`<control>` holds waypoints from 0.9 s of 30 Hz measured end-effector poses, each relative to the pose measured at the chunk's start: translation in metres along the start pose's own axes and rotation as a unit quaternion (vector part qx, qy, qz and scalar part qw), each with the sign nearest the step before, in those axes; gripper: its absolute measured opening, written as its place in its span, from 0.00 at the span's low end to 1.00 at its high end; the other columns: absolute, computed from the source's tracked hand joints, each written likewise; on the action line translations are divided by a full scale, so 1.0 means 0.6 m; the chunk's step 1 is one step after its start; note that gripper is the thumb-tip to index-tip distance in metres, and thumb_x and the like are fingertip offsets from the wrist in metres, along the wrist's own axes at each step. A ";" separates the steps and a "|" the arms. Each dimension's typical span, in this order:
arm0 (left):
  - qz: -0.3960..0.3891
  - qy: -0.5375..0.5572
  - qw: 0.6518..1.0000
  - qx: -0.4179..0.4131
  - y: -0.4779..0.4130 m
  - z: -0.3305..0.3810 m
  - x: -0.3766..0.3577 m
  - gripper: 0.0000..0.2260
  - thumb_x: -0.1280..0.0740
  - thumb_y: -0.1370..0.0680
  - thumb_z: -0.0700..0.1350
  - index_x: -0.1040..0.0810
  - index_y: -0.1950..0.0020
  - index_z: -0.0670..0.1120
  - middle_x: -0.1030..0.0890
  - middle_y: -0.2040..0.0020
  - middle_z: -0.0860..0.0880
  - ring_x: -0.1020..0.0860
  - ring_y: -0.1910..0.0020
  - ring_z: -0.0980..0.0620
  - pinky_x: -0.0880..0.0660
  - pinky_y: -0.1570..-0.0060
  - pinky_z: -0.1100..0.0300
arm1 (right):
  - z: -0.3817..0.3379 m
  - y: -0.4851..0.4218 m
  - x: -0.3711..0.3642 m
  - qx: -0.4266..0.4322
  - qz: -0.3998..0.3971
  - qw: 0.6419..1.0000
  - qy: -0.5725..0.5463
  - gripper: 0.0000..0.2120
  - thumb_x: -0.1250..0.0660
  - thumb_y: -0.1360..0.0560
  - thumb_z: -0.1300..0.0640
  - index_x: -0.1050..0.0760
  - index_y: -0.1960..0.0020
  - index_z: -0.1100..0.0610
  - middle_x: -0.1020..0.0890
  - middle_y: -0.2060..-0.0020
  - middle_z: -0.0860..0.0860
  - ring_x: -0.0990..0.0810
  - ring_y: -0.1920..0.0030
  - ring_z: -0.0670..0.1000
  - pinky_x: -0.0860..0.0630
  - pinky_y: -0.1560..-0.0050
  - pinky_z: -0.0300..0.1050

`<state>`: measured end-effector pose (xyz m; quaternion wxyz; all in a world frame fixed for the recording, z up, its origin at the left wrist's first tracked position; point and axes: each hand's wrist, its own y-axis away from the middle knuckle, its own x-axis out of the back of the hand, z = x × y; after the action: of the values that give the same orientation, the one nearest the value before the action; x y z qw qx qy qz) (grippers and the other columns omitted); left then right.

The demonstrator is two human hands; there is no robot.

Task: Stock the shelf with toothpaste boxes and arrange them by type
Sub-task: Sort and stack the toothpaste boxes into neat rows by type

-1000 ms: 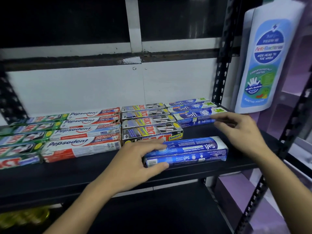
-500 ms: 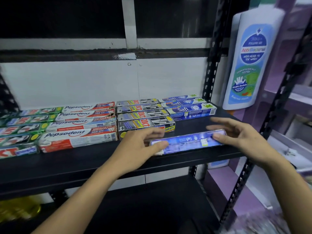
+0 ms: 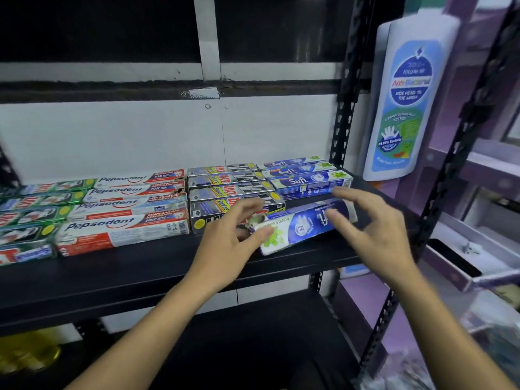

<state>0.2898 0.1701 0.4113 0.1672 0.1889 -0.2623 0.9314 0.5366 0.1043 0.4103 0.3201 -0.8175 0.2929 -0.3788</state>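
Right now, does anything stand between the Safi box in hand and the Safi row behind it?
Nothing visible does: only bare shelf lies between the held Safi box, pinched by the left hand, and the Safi row. Its left end, though, sits before the Zact stack.

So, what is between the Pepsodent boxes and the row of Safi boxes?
A row of Zact Smokers boxes lies there, with the Pepsodent boxes on its left and the Safi boxes on its right. The head view shows it.
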 end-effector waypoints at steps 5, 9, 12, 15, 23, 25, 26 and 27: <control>-0.018 0.016 0.999 0.024 -0.016 0.009 -0.025 0.05 0.30 0.22 0.51 0.21 0.47 0.53 0.16 0.47 0.56 0.16 0.54 0.59 0.19 0.52 0.47 | 0.001 0.033 -0.026 0.060 -0.111 0.991 0.041 0.23 0.28 0.27 0.41 0.24 0.34 0.46 0.28 0.30 0.42 0.36 0.25 0.46 0.36 0.28 0.54; -0.058 -0.064 0.996 0.019 -0.020 0.005 -0.025 0.11 0.29 0.25 0.58 0.21 0.45 0.57 0.17 0.46 0.62 0.21 0.49 0.70 0.21 0.49 0.62 | 0.029 0.034 -0.026 0.044 -0.158 0.983 0.084 0.26 0.36 0.27 0.34 0.26 0.32 0.43 0.29 0.29 0.41 0.37 0.25 0.46 0.34 0.30 0.57; -0.088 -0.102 0.991 0.009 -0.017 0.002 -0.022 0.20 0.27 0.28 0.62 0.20 0.39 0.59 0.20 0.44 0.65 0.26 0.45 0.73 0.27 0.46 0.70 | 0.042 0.031 -0.019 0.028 -0.149 0.983 0.104 0.25 0.37 0.26 0.34 0.25 0.33 0.43 0.26 0.31 0.41 0.34 0.26 0.46 0.32 0.32 0.58; -0.074 -0.156 0.985 -0.025 -0.016 -0.002 -0.034 0.26 0.27 0.30 0.64 0.23 0.33 0.61 0.21 0.41 0.64 0.26 0.42 0.65 0.28 0.42 0.64 | 0.049 0.035 -0.011 0.002 -0.126 0.986 0.106 0.24 0.36 0.26 0.36 0.25 0.34 0.43 0.26 0.31 0.41 0.35 0.26 0.46 0.32 0.31 0.58; -0.030 -0.155 0.984 -0.079 -0.024 0.026 -0.126 0.24 0.31 0.30 0.65 0.22 0.36 0.59 0.15 0.50 0.60 0.19 0.50 0.59 0.22 0.49 0.53 | 0.047 0.049 0.022 -0.121 0.023 0.984 0.128 0.14 0.25 0.29 0.49 0.20 0.44 0.46 0.21 0.38 0.41 0.21 0.45 0.49 0.26 0.42 0.47; -0.080 -0.133 0.984 -0.087 -0.025 0.032 -0.139 0.24 0.31 0.29 0.64 0.26 0.33 0.62 0.17 0.45 0.63 0.21 0.44 0.61 0.24 0.44 0.55 | 0.042 0.056 0.028 -0.162 0.056 0.984 0.052 0.08 0.26 0.28 0.54 0.20 0.52 0.43 0.17 0.49 0.40 0.18 0.55 0.44 0.21 0.50 0.47; -0.103 -0.125 0.983 -0.089 -0.028 0.032 -0.140 0.24 0.31 0.28 0.62 0.26 0.32 0.62 0.18 0.42 0.64 0.22 0.42 0.62 0.25 0.41 0.57 | 0.038 0.059 0.031 -0.183 0.064 0.981 0.022 0.06 0.27 0.26 0.55 0.19 0.54 0.44 0.15 0.54 0.41 0.17 0.58 0.43 0.21 0.53 0.45; -0.118 -0.124 0.981 -0.090 -0.032 0.031 -0.136 0.24 0.30 0.27 0.61 0.26 0.31 0.61 0.19 0.40 0.63 0.23 0.40 0.62 0.26 0.38 0.58 | 0.032 0.062 0.034 -0.199 0.067 0.978 -0.003 0.04 0.29 0.25 0.54 0.19 0.54 0.45 0.15 0.57 0.42 0.17 0.60 0.43 0.21 0.55 0.44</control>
<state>0.3739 0.1580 0.3986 0.2583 0.3165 -0.3396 0.8472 0.5542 0.0721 0.3817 0.1765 -0.8444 0.4155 -0.2883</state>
